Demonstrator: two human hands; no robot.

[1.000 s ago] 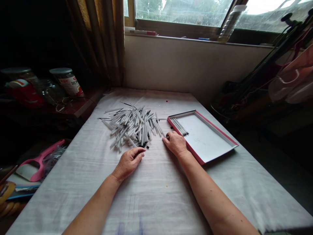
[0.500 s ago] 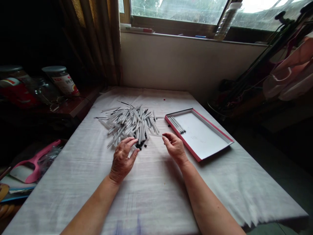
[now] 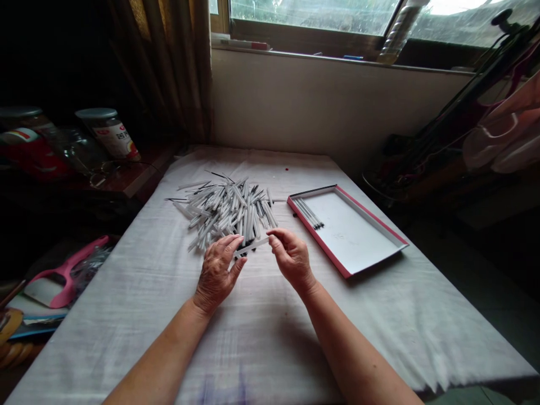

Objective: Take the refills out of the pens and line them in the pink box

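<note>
The worktop point(image 3: 270, 337) is covered with a white cloth. Toward its far-left part lies a loose heap of white pen barrels point(image 3: 228, 211) with dark tips, unsorted and pointing every way, with a few thin dark refills straying out at the heap's far-left fringe.

Near the right edge sits a shallow red-edged tray point(image 3: 358, 247) with a white floor. Only a small row of thin refills point(image 3: 310, 214) lies in it, side by side against its far-left wall. The remainder of the tray floor is bare.

The person's left hand point(image 3: 217, 273) rests at the near edge of the heap, fingers curled, thumb and forefinger pinched on one end of a single white barrel point(image 3: 252, 246). The right hand point(image 3: 291, 259) is raised just beside it, fingertips closed on the other end of the same barrel. The barrel spans the gap between the two hands, roughly level, just clear of the heap. Whether anything is being pulled from it or pushed into it cannot be made out.

Assessment: the work appears to be at an early stage. A handful of pieces are laid in the tray; the heap, by comparison, looks scarcely reduced, and one item is in hand. The bulk remains to be handled.

Off the worktop: jars point(image 3: 107, 132) on a side shelf at the left, a pink-handled tool point(image 3: 63, 275) below it, and a window sill point(image 3: 337, 56) along the far wall.
</note>
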